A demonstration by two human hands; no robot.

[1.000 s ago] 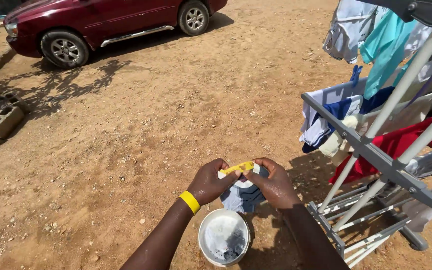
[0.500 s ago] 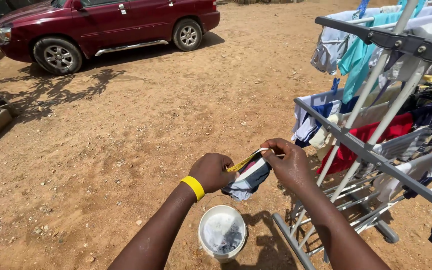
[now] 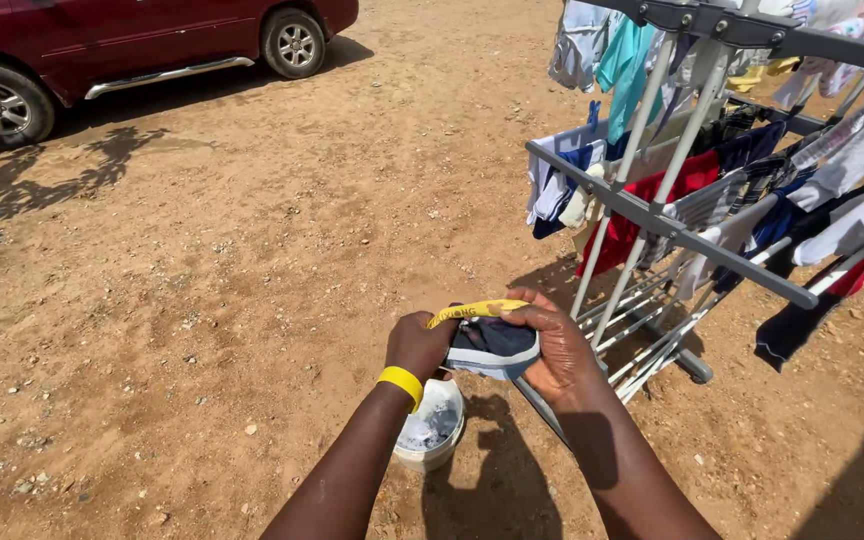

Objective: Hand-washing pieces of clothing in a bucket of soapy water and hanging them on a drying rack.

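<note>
Left hand (image 3: 419, 343), yellow wristband, and right hand (image 3: 552, 350) both closed on a small blue-grey garment with a yellow waistband (image 3: 490, 338), stretched between them above a white plastic bucket (image 3: 430, 425) on the dirt. Just beyond: grey metal drying rack (image 3: 672, 232) loaded with clothes. Far left: dark red car (image 3: 102, 45).

Car (image 3: 102, 50) cut off; bucket (image 3: 430, 425) contents prob. unclear.

My bucket (image 3: 429, 425) sat on the ground just below my hands, with the drying rack (image 3: 692, 240) close on its right. The garment (image 3: 492, 345) hung between my hands directly above the bucket, and the car (image 3: 102, 45) stood far behind it, off to the left.
</note>
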